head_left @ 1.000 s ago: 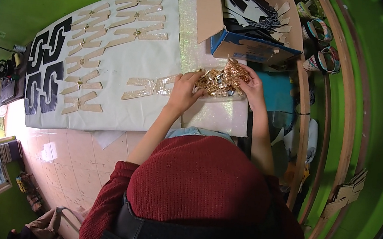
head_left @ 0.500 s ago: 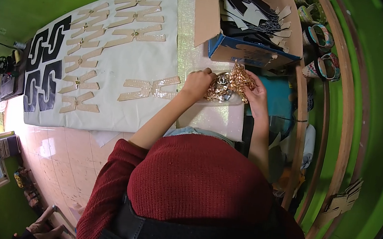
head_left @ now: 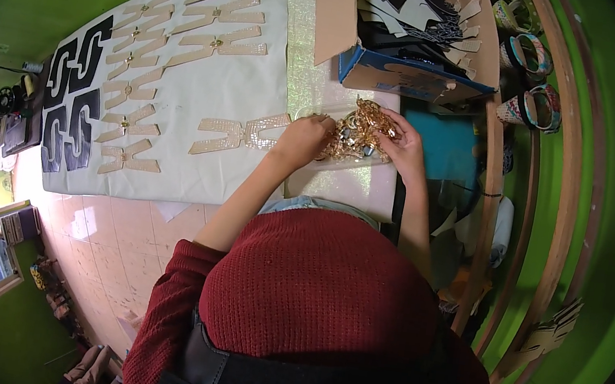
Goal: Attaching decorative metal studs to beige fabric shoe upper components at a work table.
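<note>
A shallow clear plastic tray (head_left: 340, 164) of shiny gold and silver metal ornaments lies on the glittery end of the table. My right hand (head_left: 407, 147) grips a bunch of gold-coloured metal ornaments (head_left: 371, 113), lifted at the tray's far right side. Over the tray's left edge my left hand (head_left: 305, 137) is closed, with its fingertips bent down against the ornaments; what they pinch is hidden. Just left of that hand lies a beige, crocodile-patterned strap piece (head_left: 265, 130). Beside it rests a similar forked piece (head_left: 217, 137).
Rows of beige X-shaped straps with gold centres (head_left: 217, 43) cover the white cloth (head_left: 204, 93), with black S-shaped pieces (head_left: 82, 135) at its left. An open cardboard box (head_left: 415, 84) of cut pieces stands beyond my hands. A wooden rack (head_left: 484, 215) holding patterned sandals rises at right.
The bunch in my right hand has shifted left over the tray. My left hand has moved slightly left and nearer. The whole view has shifted a little.
</note>
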{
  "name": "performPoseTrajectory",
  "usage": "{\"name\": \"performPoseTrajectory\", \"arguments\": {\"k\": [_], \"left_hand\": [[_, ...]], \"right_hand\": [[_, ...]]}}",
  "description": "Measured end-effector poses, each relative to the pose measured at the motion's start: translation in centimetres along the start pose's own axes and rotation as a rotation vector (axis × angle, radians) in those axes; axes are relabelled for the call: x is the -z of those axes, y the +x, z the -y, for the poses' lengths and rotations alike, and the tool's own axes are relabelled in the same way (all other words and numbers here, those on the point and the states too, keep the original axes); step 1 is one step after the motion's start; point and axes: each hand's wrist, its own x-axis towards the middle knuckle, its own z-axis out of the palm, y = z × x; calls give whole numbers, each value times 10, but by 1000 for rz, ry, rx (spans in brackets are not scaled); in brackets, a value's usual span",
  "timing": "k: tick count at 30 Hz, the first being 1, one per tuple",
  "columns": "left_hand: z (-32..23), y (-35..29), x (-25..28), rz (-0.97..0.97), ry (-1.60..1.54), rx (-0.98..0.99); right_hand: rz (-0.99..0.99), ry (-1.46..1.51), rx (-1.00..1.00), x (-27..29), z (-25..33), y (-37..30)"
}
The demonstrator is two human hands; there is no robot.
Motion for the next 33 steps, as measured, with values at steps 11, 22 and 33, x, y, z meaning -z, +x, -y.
{"name": "performPoseTrajectory", "arguments": {"k": [11,22,33], "left_hand": [[-4,-7,9,44,65,-97],[-24,16,10,109,133,117],[13,-11,9,-55,-81,-297]], "right_hand": [[-31,1,28,0,-6,3],[-17,57,53,0,-8,2],[-14,-23,30,0,-8,5]]}}
